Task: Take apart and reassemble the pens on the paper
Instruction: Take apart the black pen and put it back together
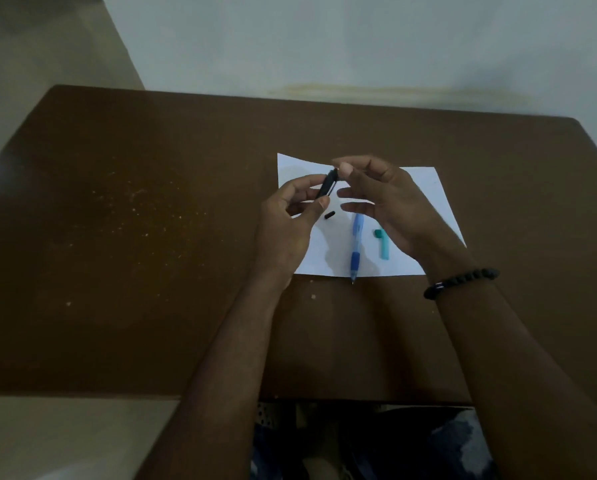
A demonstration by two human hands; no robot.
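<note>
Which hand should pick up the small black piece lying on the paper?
Right, probably. The left hand grips the black pen body, while the right hand only pinches its top end, other fingers loose near the small black piece.

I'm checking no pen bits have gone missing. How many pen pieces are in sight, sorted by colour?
Black: 2, the black pen part held between the hands and a small black piece on the paper
Blue: 1, the blue pen
Teal: 1, the teal cap
Total: 4
</note>
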